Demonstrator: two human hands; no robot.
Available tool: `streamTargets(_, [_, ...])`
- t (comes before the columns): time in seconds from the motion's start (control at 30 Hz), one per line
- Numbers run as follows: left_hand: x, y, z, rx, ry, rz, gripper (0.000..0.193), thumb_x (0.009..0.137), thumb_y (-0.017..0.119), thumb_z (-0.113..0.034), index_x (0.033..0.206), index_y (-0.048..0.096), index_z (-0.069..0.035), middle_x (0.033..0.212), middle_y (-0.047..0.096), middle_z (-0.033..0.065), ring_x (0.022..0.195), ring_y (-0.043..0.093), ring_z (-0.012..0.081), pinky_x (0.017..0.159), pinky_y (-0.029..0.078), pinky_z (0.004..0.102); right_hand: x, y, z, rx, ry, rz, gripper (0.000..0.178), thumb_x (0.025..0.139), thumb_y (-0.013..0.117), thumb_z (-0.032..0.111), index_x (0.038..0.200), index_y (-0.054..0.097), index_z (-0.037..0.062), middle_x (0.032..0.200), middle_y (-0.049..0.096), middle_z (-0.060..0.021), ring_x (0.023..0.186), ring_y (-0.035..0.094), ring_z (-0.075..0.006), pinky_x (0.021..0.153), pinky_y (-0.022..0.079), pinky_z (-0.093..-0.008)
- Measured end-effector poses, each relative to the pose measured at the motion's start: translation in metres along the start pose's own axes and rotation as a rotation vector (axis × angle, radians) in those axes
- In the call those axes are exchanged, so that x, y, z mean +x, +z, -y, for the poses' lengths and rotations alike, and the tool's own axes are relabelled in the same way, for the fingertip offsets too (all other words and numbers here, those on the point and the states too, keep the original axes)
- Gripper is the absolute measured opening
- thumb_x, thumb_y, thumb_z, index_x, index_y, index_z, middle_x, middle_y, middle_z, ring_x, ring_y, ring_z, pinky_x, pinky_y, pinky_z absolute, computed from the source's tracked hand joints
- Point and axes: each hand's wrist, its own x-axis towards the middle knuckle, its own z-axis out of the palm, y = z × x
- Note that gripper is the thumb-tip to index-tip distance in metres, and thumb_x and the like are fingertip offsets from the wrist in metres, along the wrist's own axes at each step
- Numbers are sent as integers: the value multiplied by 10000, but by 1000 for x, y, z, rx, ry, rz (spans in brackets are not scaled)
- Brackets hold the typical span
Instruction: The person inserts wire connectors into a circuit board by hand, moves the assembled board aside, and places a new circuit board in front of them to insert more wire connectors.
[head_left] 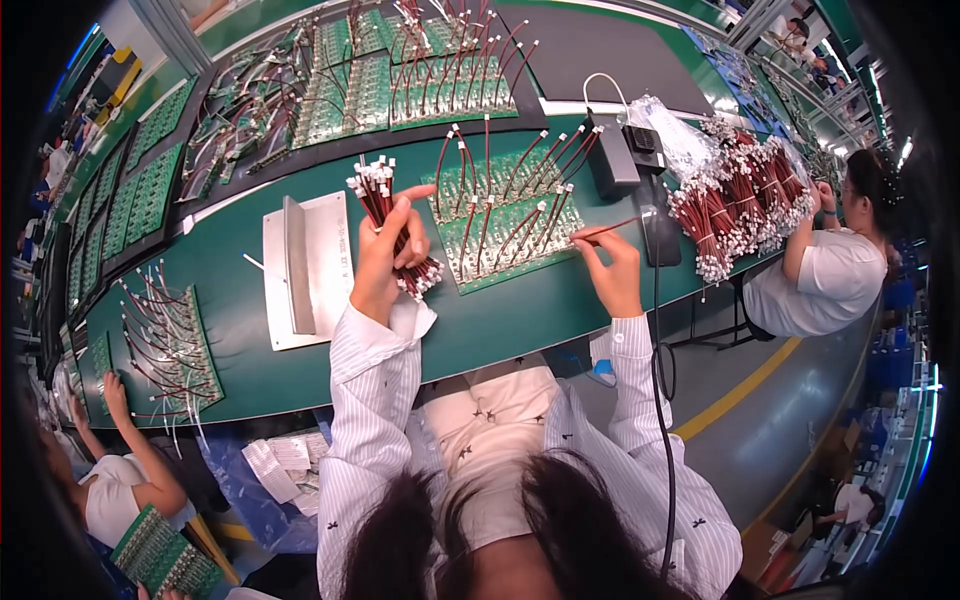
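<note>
The circuit board panel lies flat on the green bench in front of the person, with dark red cables tipped with white connectors rising from it in rows. The right hand is at its right edge, thumb and fingertips pinching a single red cable, whose free length sticks out rightward past the hand; whether its tip meets the panel is too small to tell. The left hand is closed around a cable bundle just beside the panel's left edge, its index finger pointing across toward the panel.

Close on the far right, a grey box with a white cord stands near the panel's corner, a black block beside it. A dark flat device lies right of the right hand, a black cord hanging over the bench's near edge. Farther right are a heap of tied cables and a clear plastic bag. To the left, a metal bracket takes up the space beside the left hand; farther left lies another wired board, near a co-worker's hand. Beyond, many boards cover dark mats. Another co-worker sits at the right.
</note>
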Motion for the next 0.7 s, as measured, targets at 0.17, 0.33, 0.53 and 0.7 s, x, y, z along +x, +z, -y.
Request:
streamTargets(0.17, [1,-2,1,-1,-16,-15,345,875,431,-196,1064,453,92,482,423,-3,343,257,25,335,230,184,4,1,-12,-131,-163,138,54,685,605,8,738,615,6,769,607,-78,757,558,-217,689,426,-297])
streamTargets(0.33, [2,-2,2,-17,-25,-33,336,876,429,-192,1058,454,90,480,415,-5,342,253,28,335,226,185,7,6,-16,-172,-203,151,49,677,609,13,725,615,16,771,605,-68,758,534,-226,697,404,-308])
streamTargets(0.53, [2,-3,3,-33,-34,-37,325,877,427,-188,1053,456,83,478,406,-5,340,248,29,333,220,187,9,2,-20,-214,-256,187,65,657,614,11,720,614,27,776,601,-44,763,523,-218,698,392,-309])
streamTargets(0.7, [2,-2,3,-30,-44,-52,326,878,427,-193,1050,457,82,472,398,-6,339,250,32,333,219,190,14,-3,-12,-312,-370,229,101,643,621,5,740,610,32,781,594,-33,770,517,-212,687,394,-310])
